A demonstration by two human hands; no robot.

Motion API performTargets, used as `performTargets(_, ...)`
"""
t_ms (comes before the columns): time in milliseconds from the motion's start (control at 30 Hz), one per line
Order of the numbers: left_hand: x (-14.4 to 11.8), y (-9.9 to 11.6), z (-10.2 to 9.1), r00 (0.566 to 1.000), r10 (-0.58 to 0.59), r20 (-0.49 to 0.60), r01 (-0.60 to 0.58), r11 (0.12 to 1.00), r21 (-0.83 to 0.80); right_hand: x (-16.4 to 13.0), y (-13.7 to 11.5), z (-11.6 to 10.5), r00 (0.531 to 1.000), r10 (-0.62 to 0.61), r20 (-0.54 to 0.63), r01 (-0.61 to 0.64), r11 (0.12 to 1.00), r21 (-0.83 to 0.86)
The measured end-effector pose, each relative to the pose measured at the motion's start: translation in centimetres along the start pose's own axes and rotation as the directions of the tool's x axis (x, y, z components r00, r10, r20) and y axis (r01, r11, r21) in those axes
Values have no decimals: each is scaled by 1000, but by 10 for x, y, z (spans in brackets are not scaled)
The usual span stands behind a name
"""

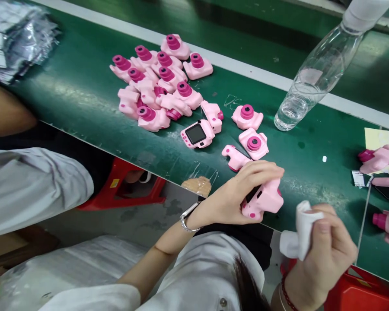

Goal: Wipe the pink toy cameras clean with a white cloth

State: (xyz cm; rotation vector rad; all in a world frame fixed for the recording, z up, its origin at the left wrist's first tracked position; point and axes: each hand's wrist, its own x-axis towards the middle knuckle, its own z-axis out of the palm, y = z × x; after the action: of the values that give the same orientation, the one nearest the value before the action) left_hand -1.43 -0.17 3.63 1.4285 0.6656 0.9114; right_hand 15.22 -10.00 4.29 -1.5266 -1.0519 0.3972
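My left hand, with a watch on its wrist, is closed around a pink toy camera at the front edge of the green table. The camera is tilted, with part of its dark screen showing between my fingers. To the right, my right hand pinches a folded white cloth, apart from the camera. Just beyond my left hand lie a few more pink toy cameras, one facing up with its magenta lens and one on its side. Another shows its dark screen.
A cluster of several pink cameras covers the table's middle left. A clear water bottle stands at the back right. More cameras lie at the right edge, near yellow paper. Plastic bags and another person's sleeve are at left.
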Motion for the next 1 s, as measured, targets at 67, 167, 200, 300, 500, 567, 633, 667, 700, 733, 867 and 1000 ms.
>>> performTargets(67, -2, 0, -1, 996, 83, 33, -85, 995, 55, 3, 4, 0, 977, 133, -165, -117, 988, 100)
performTargets(167, -6, 1, -1, 997, 67, 46, -71, 994, 89, 8, 5, 3, 929, 230, -289, -171, 962, 215)
performTargets(200, -6, 2, 0, 998, 39, 44, -42, 996, 83, 9, 4, 4, 924, 236, -302, -171, 958, 229)
performTargets(300, -8, 5, 5, 1000, -8, -22, 8, 1000, -2, 8, 1, 8, 922, 250, -295, -178, 952, 250)
performTargets(500, 3, 6, 28, 893, -444, -70, 355, 792, -496, 5, -6, 26, 973, 140, -181, -124, 988, 98)
performTargets(567, 8, 5, 38, 787, -615, 38, 477, 569, -669, 7, -8, 35, 997, -36, -72, 34, 999, -39)
performTargets(633, 13, 6, 45, 709, -704, 54, 493, 438, -752, 9, -9, 43, 960, -275, 42, 278, 942, -189)
performTargets(667, 15, 6, 47, 685, -727, 38, 480, 411, -775, 9, -10, 45, 922, -376, 99, 388, 886, -252)
performTargets(700, 16, 7, 48, 669, -743, 30, 469, 390, -793, 8, -10, 46, 881, -447, 157, 474, 829, -297)
performTargets(733, 17, 8, 48, 655, -754, 40, 467, 362, -807, 6, -10, 45, 844, -493, 212, 537, 781, -318)
performTargets(867, 23, 14, 45, 611, -780, 137, 509, 254, -823, -5, -6, 29, 772, -498, 396, 604, 769, -210)
performTargets(1000, 26, 19, 43, 635, -767, 88, 424, 252, -870, -12, 6, 13, 897, -409, 171, 435, 886, -162)
